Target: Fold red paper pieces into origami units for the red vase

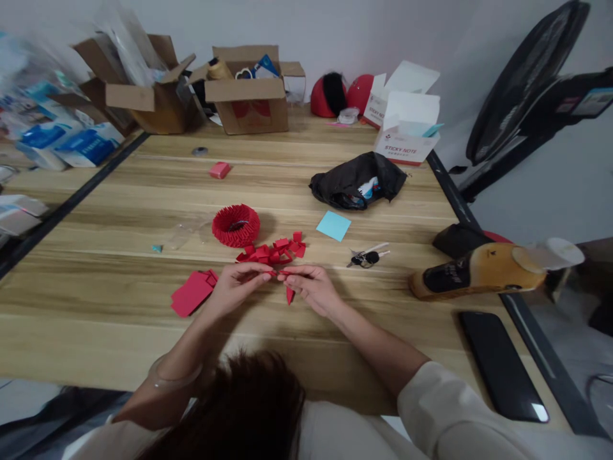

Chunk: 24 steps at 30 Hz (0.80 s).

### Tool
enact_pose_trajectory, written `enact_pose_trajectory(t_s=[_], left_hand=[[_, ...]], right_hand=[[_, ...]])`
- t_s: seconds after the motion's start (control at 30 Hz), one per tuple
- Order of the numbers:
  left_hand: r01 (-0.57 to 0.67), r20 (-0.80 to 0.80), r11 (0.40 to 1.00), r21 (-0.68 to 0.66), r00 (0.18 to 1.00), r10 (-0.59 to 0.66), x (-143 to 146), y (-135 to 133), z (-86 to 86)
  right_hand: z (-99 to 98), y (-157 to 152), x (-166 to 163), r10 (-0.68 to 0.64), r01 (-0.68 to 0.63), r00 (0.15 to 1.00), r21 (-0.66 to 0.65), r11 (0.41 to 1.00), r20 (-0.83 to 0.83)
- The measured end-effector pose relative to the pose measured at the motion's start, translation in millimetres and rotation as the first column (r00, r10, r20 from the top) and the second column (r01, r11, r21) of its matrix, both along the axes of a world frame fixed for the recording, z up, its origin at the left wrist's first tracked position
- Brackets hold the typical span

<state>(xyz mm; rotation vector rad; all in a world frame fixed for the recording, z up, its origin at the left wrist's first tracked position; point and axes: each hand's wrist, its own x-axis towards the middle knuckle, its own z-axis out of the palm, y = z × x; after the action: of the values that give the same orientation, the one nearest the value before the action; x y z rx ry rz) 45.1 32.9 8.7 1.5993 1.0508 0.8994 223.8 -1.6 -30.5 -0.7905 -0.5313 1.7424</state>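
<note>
My left hand [241, 284] and my right hand [313, 287] come close together above the table, each pinching red folded paper between thumb and fingers. Whether both hold one piece or two separate ones is too small to tell. A pointed red paper piece [290, 295] shows just below my right fingertips. Right behind my hands lies a loose pile of folded red paper pieces [268, 253]. Beyond it stands a round red bowl [235, 225] built from many folded paper units. Flat red paper sheets [192, 294] are stacked to the left of my left hand.
Blue sticky notes [334, 226], keys [366, 257] and a black plastic bag [358, 181] lie right of centre. A bottle [479, 271] and a phone [502, 364] are at the right edge. Cardboard boxes [249, 105] line the back. A fan [527, 83] stands far right.
</note>
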Motion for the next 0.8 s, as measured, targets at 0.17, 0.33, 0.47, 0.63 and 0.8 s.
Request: enact_pose_trajectory(t_s=[0.17,0.33,0.47,0.63,0.8], left_hand=[[-0.006,-0.020,1.000,0.020,1.000,0.006,-0.2,-0.1,-1.7],[0.024,-0.070,0.998,0.061,0.997,-0.020,-2.1,1.0,-4.9],[0.035,-0.083,0.998,0.058,0.996,-0.030,-3.3,1.9,-5.5],[0.066,-0.080,0.992,0.109,0.995,-0.058,-2.4,2.6,-2.3],[0.067,-0.083,0.986,0.154,0.995,-0.055,-2.3,3.6,-3.2]], right_hand=[[-0.5,0.5,0.6,-0.027,0.027,1.000,0.019,0.999,-0.002],[-4.7,2.0,0.1,-0.087,0.081,0.993,0.075,0.994,0.084],[-6.1,1.6,0.1,-0.094,0.079,0.986,0.109,0.991,0.139],[-3.2,-0.1,0.0,-0.064,0.052,0.991,0.102,0.993,0.115],[-5.2,-0.3,-1.0,-0.057,0.043,0.992,0.132,0.990,0.110]])
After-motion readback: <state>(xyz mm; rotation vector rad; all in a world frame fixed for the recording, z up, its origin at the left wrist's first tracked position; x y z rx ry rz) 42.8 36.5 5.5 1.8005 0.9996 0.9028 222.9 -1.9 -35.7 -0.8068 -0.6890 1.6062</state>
